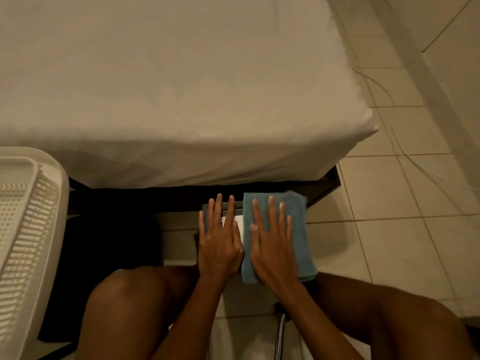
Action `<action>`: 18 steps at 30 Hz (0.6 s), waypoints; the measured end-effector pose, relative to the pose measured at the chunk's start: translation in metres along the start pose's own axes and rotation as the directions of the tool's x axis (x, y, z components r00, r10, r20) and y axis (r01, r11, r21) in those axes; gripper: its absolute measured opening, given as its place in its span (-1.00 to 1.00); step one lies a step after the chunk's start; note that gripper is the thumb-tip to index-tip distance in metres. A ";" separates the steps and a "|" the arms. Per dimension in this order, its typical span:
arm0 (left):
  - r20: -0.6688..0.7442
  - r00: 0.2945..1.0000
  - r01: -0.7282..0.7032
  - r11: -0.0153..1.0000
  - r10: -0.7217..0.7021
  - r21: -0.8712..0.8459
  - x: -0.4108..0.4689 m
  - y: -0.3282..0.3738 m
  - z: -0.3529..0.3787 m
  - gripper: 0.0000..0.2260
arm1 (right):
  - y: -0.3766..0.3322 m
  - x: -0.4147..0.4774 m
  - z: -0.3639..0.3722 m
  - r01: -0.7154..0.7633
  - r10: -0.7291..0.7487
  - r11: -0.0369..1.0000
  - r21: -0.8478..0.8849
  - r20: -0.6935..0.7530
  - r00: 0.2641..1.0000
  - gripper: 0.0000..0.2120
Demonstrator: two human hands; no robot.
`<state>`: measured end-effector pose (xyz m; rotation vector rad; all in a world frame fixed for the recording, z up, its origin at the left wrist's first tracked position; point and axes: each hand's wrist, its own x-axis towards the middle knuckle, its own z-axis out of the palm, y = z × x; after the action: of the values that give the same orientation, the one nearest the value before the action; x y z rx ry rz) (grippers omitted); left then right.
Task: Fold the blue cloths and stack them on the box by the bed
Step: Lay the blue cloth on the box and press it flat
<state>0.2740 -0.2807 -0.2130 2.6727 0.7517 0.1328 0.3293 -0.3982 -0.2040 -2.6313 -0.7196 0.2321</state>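
A folded blue cloth [301,229] lies on the right part of a low white box [239,222] just in front of the bed. My right hand [272,245] rests flat on the cloth with its fingers spread. Beside it, my left hand [219,242] lies flat and spread on the bare top of the box, touching the cloth's left edge. Neither hand grips anything. Most of the box is hidden under my hands and the cloth.
The bed with a white sheet [181,87] fills the upper view, with a dark gap under its frame. A white perforated laundry basket [23,229] stands at the left. My bare knees frame the box. Tiled floor and a thin cable [405,152] lie to the right.
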 end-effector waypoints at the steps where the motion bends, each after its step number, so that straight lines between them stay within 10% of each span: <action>1: -0.001 1.000 0.002 1.000 -0.002 0.000 0.000 0.000 0.000 -0.49 | 0.004 -0.011 0.000 0.056 -0.056 0.998 -0.005 0.024 0.998 -0.43; 18: 0.000 1.000 0.002 1.000 -0.002 -0.016 0.002 0.001 0.001 -0.49 | 0.007 0.015 -0.011 -0.058 0.058 0.998 -0.035 -0.011 0.998 -0.44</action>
<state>0.2762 -0.2807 -0.2139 2.6566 0.7494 0.1378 0.3478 -0.3997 -0.1976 -2.6872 -0.6499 0.2247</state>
